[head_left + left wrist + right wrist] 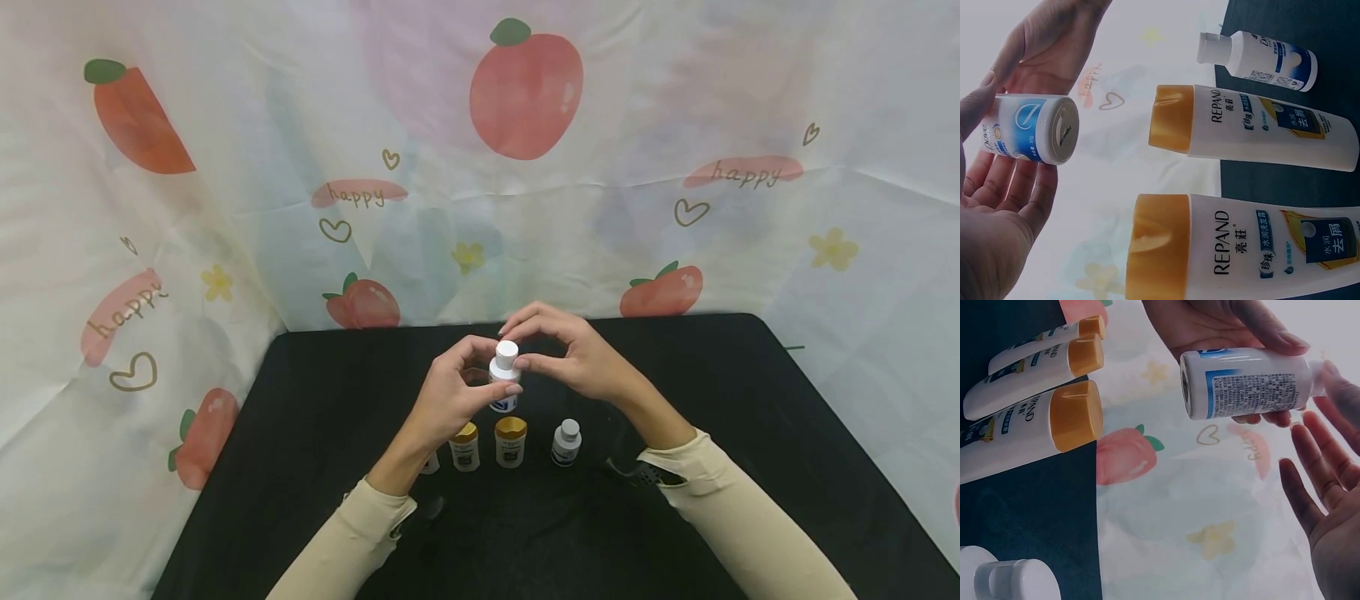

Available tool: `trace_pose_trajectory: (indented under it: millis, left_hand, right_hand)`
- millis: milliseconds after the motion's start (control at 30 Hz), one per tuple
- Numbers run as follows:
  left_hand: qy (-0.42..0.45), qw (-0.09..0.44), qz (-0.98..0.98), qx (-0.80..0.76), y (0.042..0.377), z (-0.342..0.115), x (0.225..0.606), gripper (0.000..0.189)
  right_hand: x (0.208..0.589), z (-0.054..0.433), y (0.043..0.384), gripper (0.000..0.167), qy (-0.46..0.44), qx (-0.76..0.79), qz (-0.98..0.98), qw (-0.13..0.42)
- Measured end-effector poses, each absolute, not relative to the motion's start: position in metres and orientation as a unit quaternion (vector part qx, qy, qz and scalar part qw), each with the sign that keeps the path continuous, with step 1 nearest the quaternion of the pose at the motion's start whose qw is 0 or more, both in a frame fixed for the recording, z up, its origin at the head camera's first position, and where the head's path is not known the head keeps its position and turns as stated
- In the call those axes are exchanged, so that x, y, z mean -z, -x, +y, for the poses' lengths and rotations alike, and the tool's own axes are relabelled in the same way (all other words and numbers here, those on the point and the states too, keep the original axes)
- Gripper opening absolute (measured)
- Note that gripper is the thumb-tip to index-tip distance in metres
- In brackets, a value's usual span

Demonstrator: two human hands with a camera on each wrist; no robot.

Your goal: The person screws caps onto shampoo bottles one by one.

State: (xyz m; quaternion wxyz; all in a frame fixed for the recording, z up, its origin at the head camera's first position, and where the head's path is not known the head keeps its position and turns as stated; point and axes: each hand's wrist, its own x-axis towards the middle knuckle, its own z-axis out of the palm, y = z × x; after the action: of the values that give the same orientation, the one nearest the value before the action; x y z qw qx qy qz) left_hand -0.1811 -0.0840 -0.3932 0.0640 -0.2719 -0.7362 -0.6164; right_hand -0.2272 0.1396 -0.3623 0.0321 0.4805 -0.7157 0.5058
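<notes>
My left hand (453, 382) grips a small white Dove bottle (1025, 128) around its body, raised above the black table. The bottle stands upright, with its blue-and-white label and flat base showing in the left wrist view. At the top, my right hand (581, 350) pinches the white cap (507, 353) between thumb and forefinger. The other right fingers are spread apart in the right wrist view, clear of the bottle (1247, 387). Whether the cap is loose cannot be seen.
Gold-capped REPAND shampoo bottles (511, 443) stand in a row on the black table (337, 375), one partly behind my left wrist. A second small white Dove bottle (566, 443) stands at the row's right end. Behind hangs a fruit-patterned curtain (427, 100).
</notes>
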Motion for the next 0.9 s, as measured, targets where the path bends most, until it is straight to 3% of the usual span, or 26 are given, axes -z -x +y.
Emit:
trace_pose_trajectory:
  millis: [267,900]
  left_hand:
    - [0.278,0.065,-0.737,0.613,0.1814,-0.083,0.3934,0.041]
    - [0.305,0.028,-0.722,0.621,0.1803,-0.0842,0.3961,0.043]
  right_hand:
    - [0.3646,0.1362,0.2273,0.041,-0.476,-0.505,-0.72,0.006]
    - [0.3621,0.1344,0.2263,0.031,-0.475,-0.514,-0.714,0.024]
